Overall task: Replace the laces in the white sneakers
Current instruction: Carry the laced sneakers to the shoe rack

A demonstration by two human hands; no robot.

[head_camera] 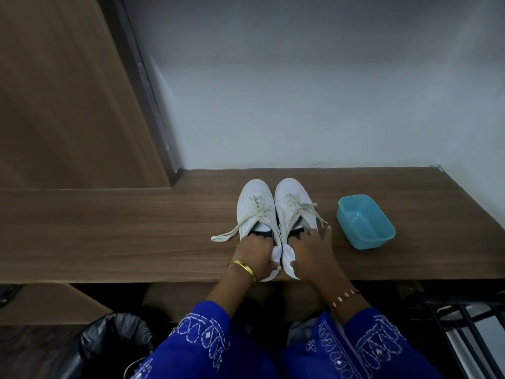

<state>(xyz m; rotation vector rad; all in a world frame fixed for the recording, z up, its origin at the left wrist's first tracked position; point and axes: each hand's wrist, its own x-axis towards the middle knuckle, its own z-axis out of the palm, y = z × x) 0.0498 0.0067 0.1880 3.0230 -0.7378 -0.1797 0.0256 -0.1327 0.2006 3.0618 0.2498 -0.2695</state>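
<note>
Wood-grain counter (136,231) against a pale wall; two white sneakers (255,206) stand side by side at its middle, toes to the wall, heels at the near edge, with cream laces (232,233) loose and trailing left onto the counter. Left hand (255,255) grips the left shoe's heel, fingers curled into the opening. Right hand (311,251) grips the right heel, thumb splayed; empty blue tub (366,221) near, right.
</note>
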